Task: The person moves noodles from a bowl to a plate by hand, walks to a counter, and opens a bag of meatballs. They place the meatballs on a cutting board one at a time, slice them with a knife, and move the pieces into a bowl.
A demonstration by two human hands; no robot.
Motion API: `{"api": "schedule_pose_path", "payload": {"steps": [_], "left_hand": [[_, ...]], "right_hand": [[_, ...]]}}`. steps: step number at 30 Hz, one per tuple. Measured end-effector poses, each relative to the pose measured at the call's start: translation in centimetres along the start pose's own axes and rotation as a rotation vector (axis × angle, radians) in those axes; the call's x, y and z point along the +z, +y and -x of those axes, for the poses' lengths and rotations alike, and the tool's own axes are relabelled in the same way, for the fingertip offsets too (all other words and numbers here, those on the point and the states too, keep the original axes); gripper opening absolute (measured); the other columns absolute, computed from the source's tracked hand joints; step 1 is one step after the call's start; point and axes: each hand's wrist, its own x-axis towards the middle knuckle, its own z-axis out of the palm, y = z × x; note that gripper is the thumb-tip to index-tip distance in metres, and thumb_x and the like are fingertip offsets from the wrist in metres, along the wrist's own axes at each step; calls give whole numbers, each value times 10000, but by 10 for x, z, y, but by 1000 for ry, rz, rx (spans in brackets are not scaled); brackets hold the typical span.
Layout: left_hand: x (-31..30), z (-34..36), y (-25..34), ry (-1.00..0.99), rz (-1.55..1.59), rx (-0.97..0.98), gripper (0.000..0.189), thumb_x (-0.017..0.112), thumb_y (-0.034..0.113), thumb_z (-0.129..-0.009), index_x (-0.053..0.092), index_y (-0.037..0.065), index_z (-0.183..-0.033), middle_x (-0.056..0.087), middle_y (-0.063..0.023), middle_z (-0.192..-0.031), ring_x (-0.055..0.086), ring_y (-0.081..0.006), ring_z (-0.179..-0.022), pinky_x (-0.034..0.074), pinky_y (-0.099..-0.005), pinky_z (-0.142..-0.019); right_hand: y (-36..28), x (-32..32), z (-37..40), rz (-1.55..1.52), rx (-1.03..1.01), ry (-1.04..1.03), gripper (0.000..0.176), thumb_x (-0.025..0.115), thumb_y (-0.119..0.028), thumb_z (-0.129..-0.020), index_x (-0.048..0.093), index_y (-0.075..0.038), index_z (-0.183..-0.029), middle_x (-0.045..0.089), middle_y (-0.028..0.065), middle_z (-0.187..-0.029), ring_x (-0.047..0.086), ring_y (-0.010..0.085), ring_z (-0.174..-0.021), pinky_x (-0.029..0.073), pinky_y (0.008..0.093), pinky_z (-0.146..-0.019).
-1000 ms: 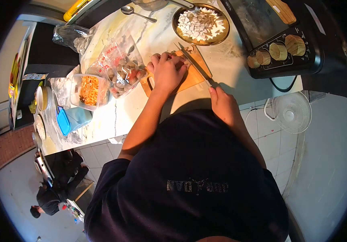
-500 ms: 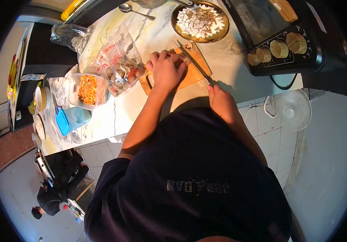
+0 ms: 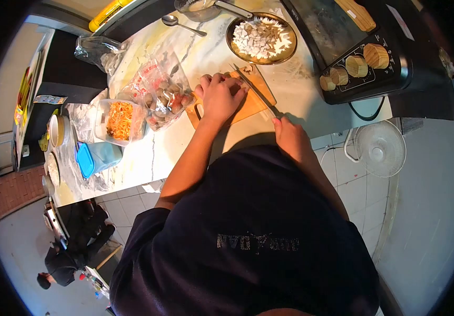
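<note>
My right hand (image 3: 291,132) grips the handle of a kitchen knife (image 3: 257,89). Its blade slants up and left across an orange-brown cutting board (image 3: 258,108). My left hand (image 3: 219,98) rests on the board left of the blade, fingers curled down over something small that they mostly hide. Small brownish scraps (image 3: 249,69) lie at the board's far end. Beyond the board stands a round metal plate (image 3: 230,50) heaped with chopped white and greyish-brown pieces (image 3: 261,38). Left of the board lies a clear plastic bag (image 3: 166,102) with several roundish brown lumps inside.
A tub of orange shreds (image 3: 120,120) and a blue-lidded container (image 3: 85,159) stand to the left. At the back are a spoon (image 3: 170,20) and a pan (image 3: 200,10). A black appliance with wooden knobs (image 3: 356,66) is right; a fan (image 3: 378,150) stands below. Another person (image 3: 61,263) is lower left.
The view has shifted slightly, so the counter's things sit a little lower. Both hands keep their places at the board, and the knife blade remains beside my left fingers.
</note>
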Motion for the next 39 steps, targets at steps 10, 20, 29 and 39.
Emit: {"api": "schedule_pose_path", "payload": {"steps": [10, 20, 29, 39], "left_hand": [[3, 0, -14, 25, 70, 116, 243, 729, 323, -778, 746, 211, -993, 627, -56, -1086, 448, -328, -1104, 299, -480, -932], [3, -3, -18, -3, 34, 130, 234, 724, 361, -787, 751, 225, -976, 629, -44, -1107, 451, -321, -1107, 302, -485, -926], [4, -5, -17, 44, 68, 151, 192, 738, 279, -755, 756, 179, -918, 618, -48, -1041, 452, -328, -1078, 305, -474, -917], [3, -4, -18, -22, 62, 150, 203, 739, 331, -786, 763, 259, -974, 625, -24, -1079, 448, -300, -1081, 304, -462, -932]], "right_hand": [[4, -1, 15, 5, -69, 121, 397, 494, -376, -994, 604, -21, -853, 645, 275, -735, 642, 478, -738, 516, 556, -662], [-7, 0, 14, -36, -101, 144, 397, 488, -361, -999, 595, -11, -844, 638, 268, -714, 642, 471, -716, 521, 543, -639], [-10, 0, 13, -44, -76, 114, 406, 477, -366, -1002, 599, -10, -849, 641, 279, -732, 642, 475, -739, 522, 544, -659], [-11, 3, 12, -43, -72, 87, 399, 477, -357, -1003, 598, -8, -853, 641, 281, -729, 643, 474, -740, 518, 547, -656]]}}
